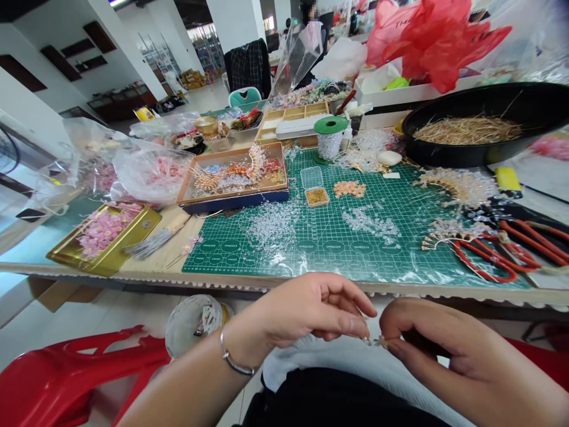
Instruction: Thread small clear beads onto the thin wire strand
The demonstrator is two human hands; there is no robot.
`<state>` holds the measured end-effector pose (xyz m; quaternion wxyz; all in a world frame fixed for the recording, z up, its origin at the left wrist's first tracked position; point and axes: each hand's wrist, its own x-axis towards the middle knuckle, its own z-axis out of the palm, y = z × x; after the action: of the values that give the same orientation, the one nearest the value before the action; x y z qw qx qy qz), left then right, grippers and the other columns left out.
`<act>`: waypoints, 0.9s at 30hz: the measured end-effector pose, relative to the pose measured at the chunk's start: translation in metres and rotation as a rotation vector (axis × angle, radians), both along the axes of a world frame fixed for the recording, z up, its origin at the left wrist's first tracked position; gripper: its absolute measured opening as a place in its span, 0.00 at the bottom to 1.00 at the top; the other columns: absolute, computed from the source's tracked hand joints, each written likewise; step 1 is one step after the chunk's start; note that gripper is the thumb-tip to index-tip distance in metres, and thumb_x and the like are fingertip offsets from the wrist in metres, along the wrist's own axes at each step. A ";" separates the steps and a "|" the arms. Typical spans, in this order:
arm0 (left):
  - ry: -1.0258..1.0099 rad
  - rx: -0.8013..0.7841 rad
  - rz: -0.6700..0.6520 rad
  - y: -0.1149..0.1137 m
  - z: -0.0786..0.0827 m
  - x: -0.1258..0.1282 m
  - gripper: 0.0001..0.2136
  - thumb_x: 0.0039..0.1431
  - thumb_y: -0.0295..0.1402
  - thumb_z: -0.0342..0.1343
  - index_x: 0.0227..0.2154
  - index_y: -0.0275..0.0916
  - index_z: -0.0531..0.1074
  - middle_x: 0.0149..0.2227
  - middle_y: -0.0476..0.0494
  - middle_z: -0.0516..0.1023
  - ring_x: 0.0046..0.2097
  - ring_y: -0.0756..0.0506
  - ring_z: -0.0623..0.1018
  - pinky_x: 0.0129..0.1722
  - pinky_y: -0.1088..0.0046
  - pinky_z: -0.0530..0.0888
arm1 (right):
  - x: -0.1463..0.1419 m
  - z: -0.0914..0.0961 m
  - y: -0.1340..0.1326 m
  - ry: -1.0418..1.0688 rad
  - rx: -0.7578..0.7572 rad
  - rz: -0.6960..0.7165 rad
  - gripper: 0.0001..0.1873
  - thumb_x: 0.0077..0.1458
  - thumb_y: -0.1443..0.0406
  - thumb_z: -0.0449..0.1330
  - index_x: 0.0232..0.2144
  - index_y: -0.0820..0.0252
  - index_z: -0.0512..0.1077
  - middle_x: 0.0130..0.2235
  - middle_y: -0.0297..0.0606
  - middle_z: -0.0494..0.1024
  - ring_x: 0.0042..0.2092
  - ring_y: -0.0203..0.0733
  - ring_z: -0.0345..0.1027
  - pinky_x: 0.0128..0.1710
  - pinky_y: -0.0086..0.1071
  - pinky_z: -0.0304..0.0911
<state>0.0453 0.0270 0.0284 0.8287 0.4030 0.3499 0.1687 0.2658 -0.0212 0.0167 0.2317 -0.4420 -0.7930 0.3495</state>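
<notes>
Down over my lap, my left hand (311, 311) and right hand (444, 350) meet fingertip to fingertip, below the near edge of the table (146, 261). My left fingers are pinched narrow and my right fingers are curled in tight; between them they hold a small clear bead piece (372, 341), too small to make out further. A silver bangle (233, 359) sits on my left wrist. To my left stands a red plastic chair (66, 367).

On the table a green cutting mat (329, 237) carries scattered clear beads (275, 222), a little box of gold beads (317, 196) and a small heap of orange beads (349, 189). Red-handled pliers (498, 255) lie at the mat's right edge. At the left sits a gold tin of pink flowers (104, 234). Further back are a shallow tray of beaded pieces (233, 175), a green spool (329, 136), and a black bowl of straw-coloured wires (480, 127).
</notes>
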 end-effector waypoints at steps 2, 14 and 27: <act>0.078 0.084 -0.147 0.009 0.006 0.000 0.09 0.50 0.29 0.68 0.35 0.37 0.76 0.30 0.48 0.77 0.29 0.53 0.73 0.25 0.81 0.65 | 0.000 -0.002 -0.001 -0.012 -0.071 0.027 0.10 0.64 0.65 0.53 0.30 0.51 0.70 0.31 0.30 0.75 0.32 0.38 0.70 0.31 0.29 0.66; 0.454 1.093 0.099 -0.021 0.018 0.002 0.19 0.61 0.38 0.62 0.55 0.43 0.72 0.63 0.39 0.68 0.60 0.39 0.71 0.61 0.62 0.62 | -0.007 -0.014 0.009 0.796 -0.913 -0.262 0.15 0.55 0.53 0.67 0.30 0.58 0.72 0.25 0.29 0.66 0.24 0.31 0.42 0.23 0.28 0.43; 0.210 0.569 0.266 -0.025 -0.005 0.012 0.08 0.57 0.38 0.64 0.35 0.38 0.80 0.33 0.46 0.74 0.34 0.48 0.71 0.34 0.73 0.66 | -0.006 -0.018 -0.002 0.670 -0.693 -0.330 0.16 0.59 0.51 0.64 0.32 0.55 0.72 0.29 0.31 0.65 0.29 0.35 0.54 0.26 0.27 0.55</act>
<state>0.0576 0.0016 0.0230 0.6130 0.5842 0.4220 0.3238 0.2593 -0.0230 -0.0013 0.3654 -0.4760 -0.4323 0.6731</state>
